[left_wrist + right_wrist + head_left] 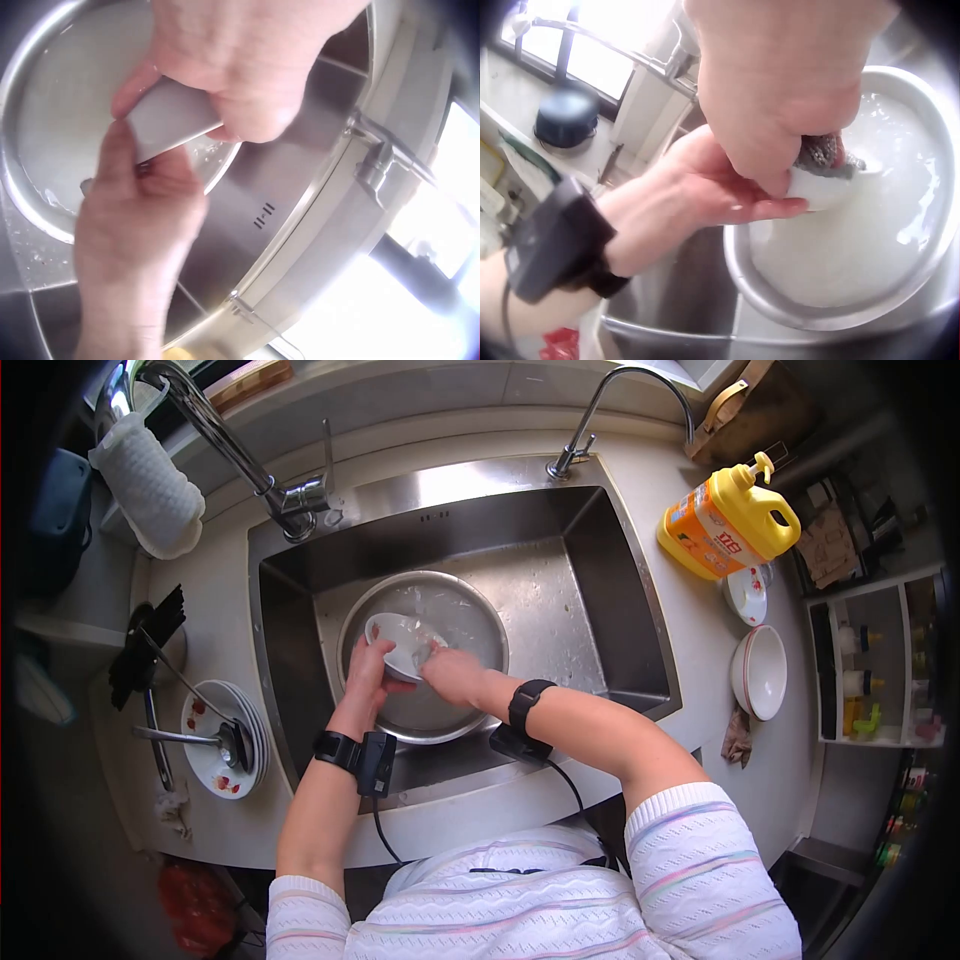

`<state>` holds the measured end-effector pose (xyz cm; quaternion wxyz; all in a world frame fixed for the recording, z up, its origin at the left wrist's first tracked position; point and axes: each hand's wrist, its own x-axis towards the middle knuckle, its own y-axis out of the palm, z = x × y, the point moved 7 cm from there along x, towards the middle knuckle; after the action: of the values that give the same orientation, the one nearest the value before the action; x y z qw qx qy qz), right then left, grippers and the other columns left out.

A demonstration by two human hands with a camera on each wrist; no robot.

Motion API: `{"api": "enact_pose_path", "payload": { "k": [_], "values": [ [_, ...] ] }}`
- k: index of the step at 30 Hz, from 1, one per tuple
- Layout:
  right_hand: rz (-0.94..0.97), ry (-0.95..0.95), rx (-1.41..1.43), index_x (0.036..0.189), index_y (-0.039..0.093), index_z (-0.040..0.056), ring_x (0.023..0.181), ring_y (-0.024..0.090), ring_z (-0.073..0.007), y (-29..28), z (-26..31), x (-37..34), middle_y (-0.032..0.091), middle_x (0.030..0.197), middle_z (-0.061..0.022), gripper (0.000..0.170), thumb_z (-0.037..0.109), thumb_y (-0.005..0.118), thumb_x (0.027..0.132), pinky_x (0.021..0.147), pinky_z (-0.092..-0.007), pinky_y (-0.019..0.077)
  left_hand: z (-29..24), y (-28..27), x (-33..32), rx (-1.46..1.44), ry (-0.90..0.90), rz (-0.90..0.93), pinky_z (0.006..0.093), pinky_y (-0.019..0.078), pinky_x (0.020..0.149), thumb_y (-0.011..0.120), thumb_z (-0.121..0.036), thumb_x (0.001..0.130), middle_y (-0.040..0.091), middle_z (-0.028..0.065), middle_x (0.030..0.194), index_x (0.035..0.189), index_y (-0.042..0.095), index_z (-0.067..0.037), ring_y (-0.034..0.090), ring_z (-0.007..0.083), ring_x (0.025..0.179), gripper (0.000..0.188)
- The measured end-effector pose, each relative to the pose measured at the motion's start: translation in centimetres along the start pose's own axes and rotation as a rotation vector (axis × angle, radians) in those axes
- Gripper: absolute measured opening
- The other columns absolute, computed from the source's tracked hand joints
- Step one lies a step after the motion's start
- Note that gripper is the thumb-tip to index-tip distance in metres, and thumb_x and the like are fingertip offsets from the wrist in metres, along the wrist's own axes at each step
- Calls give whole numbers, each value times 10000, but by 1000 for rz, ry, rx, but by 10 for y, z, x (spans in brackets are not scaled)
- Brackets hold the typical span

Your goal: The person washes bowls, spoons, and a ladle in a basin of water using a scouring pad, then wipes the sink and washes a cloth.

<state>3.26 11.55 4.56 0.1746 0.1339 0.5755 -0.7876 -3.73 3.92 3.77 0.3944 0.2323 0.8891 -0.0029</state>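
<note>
Over a round metal basin point(493, 603) of cloudy water, my left hand point(367, 678) holds a white bowl point(392, 635) with a red pattern, thumb at its rim. The bowl is tilted, and the left wrist view shows its smooth outer side point(169, 116). My right hand point(460, 677) grips a grey steel wool scrubber point(821, 152) against the inside of the bowl. The right hand point(780, 97) hides much of the scrubber in the right wrist view. From below, the left fingers point(769, 210) support the bowl.
The basin stands in a steel sink point(610, 610) with a large faucet point(300, 500) and a thin one point(572, 455). Stacked plates point(215, 760) with utensils lie left. A yellow detergent jug point(715, 525) and white bowls point(765, 675) stand right. Cables hang from both wrist cameras.
</note>
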Motion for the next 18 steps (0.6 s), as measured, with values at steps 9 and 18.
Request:
{"api": "enact_pose_path", "payload": {
  "k": [9, 18],
  "values": [
    [-159, -95, 184, 934, 597, 69, 1117, 423, -255, 8, 4, -31, 502, 1115, -91, 203, 102, 483, 770, 839, -382, 408, 10, -20, 20, 142, 137, -70, 397, 503, 642, 448, -15, 724, 532, 148, 1008, 1185, 428, -20, 560, 271, 866, 462],
    [-409, 170, 387, 886, 604, 42, 839, 566, -317, -60, -74, -3, 565, 917, -162, 221, 147, 615, 692, 745, -379, 455, -13, 0, -10, 395, 40, 55, 338, 501, 563, 440, 5, 676, 562, 111, 890, 1122, 488, -17, 574, 214, 762, 449]
  ]
}}
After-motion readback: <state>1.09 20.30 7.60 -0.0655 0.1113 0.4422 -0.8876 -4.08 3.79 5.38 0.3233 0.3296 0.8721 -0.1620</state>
